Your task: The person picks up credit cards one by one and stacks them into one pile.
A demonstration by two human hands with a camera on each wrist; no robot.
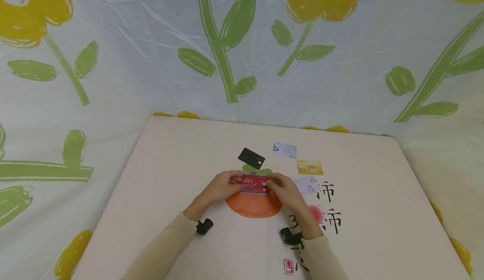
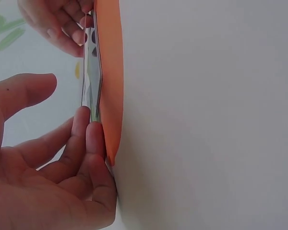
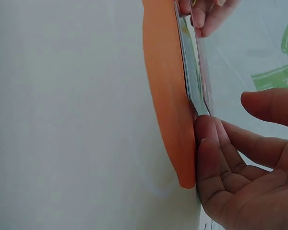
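In the head view, a red card (image 1: 254, 183) marked VIP lies between the two hands, over the orange persimmon print. The left hand (image 1: 223, 186) holds its left end and the right hand (image 1: 285, 191) its right end. The wrist views show the red card edge-on, raised a little above one or more other cards (image 3: 188, 67) near the table. Curled fingertips of the left hand (image 2: 62, 167) and the right hand (image 3: 245, 163) meet the cards' ends, while both thumbs stand apart from them there. The lower cards' faces are mostly hidden.
Behind the hands lies a black card (image 1: 251, 158). A silver card (image 1: 285, 150), a yellow card (image 1: 310, 167) and a pale lilac card (image 1: 307, 185) lie to the right. The pink tablecloth (image 1: 151, 196) carries black characters; a flowered curtain (image 1: 257, 78) surrounds it.
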